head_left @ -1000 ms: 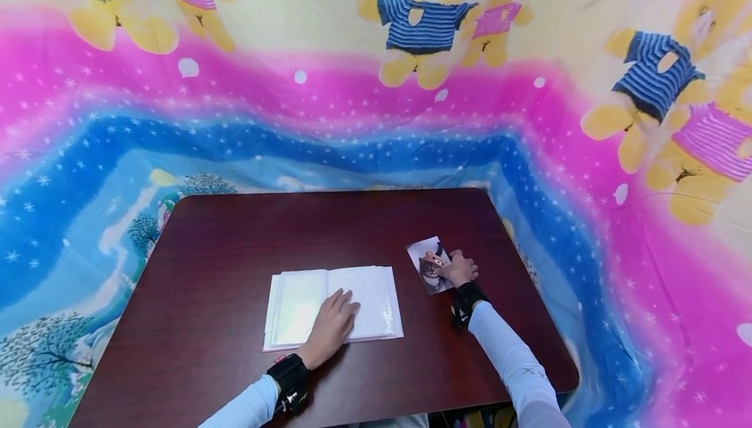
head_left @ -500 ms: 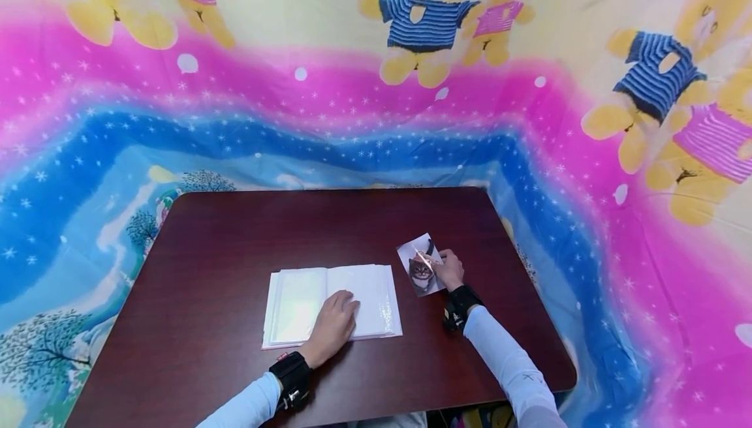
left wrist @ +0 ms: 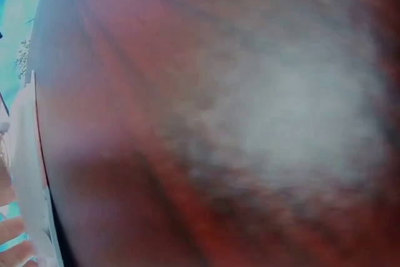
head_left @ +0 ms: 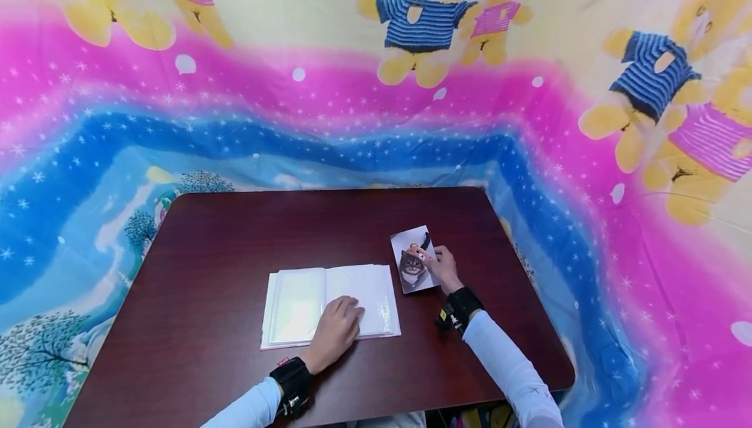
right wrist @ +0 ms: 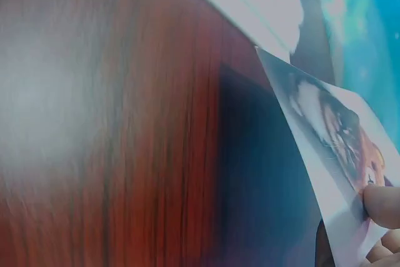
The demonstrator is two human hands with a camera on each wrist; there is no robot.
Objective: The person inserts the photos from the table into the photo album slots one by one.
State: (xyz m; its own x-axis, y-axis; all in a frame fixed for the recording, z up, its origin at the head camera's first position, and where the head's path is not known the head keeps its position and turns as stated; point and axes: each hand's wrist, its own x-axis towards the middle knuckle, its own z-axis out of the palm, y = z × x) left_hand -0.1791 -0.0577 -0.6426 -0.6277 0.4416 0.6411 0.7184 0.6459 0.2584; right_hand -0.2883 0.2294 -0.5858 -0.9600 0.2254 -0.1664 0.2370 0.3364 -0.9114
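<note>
A photo album (head_left: pixel 298 304) lies open on the table, its two facing pages white and glossy. My left hand (head_left: pixel 336 330) rests on the right page near the centre fold, fingers relaxed. Only some fingers (left wrist: pixel 11 232) and the album's edge (left wrist: pixel 36 186) show in the left wrist view. To the right of the album, my right hand (head_left: pixel 444 267) pinches a cat photo (head_left: pixel 408 265) by its right side. In the right wrist view, the photo (right wrist: pixel 331 129) is raised off the table, tilted, with the thumb (right wrist: pixel 382 206) on its face.
The dark brown table (head_left: pixel 223 239) has rounded far corners. A patterned cloth (head_left: pixel 329 115) with teddy bears hangs behind it and along its sides. A shadow (right wrist: pixel 262 173) falls on the table under the photo in the right wrist view.
My right hand has lifted the cat photo off the table and moved it left, toward the album, turning it more upright. My left hand has stayed on the page, shifting only slightly.
</note>
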